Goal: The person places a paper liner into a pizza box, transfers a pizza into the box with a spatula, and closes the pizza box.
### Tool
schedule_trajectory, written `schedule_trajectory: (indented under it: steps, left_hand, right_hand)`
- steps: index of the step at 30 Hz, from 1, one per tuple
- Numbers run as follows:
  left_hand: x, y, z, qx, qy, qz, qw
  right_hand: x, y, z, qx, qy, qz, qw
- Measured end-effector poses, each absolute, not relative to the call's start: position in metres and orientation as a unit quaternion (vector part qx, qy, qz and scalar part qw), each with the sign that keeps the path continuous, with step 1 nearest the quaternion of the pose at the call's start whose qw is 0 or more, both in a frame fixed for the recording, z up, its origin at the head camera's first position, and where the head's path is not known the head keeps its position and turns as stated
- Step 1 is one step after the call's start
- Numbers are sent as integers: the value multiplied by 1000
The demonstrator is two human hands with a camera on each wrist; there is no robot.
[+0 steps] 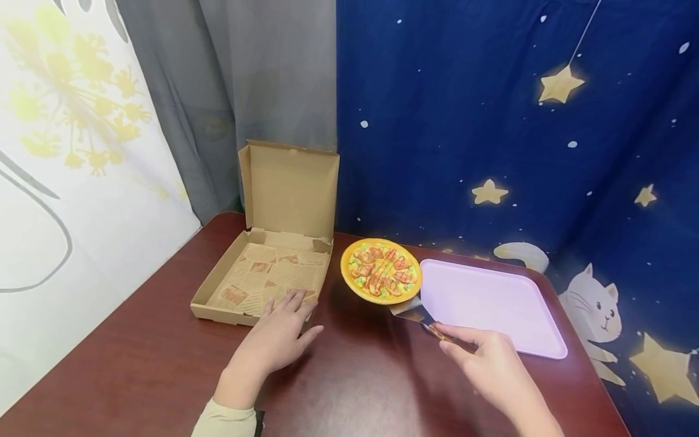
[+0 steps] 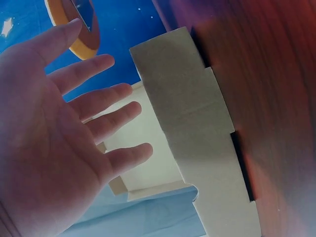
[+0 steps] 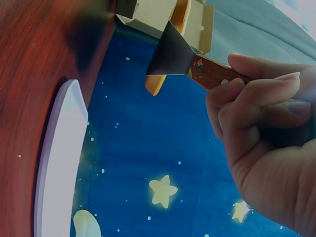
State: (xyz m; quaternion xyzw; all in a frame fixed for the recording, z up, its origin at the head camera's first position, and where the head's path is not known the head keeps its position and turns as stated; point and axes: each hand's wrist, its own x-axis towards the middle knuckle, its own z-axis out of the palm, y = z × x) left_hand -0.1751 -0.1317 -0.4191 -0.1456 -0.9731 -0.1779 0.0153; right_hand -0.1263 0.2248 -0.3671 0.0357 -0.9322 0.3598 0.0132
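Here, the pizza [image 1: 381, 271] sits beyond and between left hand [image 1: 277, 340] and right hand [image 1: 488, 361].

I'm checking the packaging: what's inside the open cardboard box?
In the cardboard box, a newsprint-patterned paper lining shows. The left hand hides part of its near right side, and anything beneath the lining is covered.

Head view: at centre I see a yellow-rimmed pizza [image 1: 382, 271] topped in red-brown and green; left, a tan box [image 1: 292, 193] with newsprint-patterned liner [image 1: 259, 282]; right, a plain lilac tray [image 1: 488, 306]; below, a reddish-brown table [image 1: 349, 394]; upper right, a navy curtain [image 1: 453, 121] with pale-yellow stars [image 1: 561, 84].
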Motion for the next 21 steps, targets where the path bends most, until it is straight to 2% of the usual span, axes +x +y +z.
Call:
schedule_trajectory:
  steps: [21]
  left_hand:
    - [-169,-136,-425,-138,-973,-184,20]
  right_hand:
    - [-138,210,-373,54,-928,368,5]
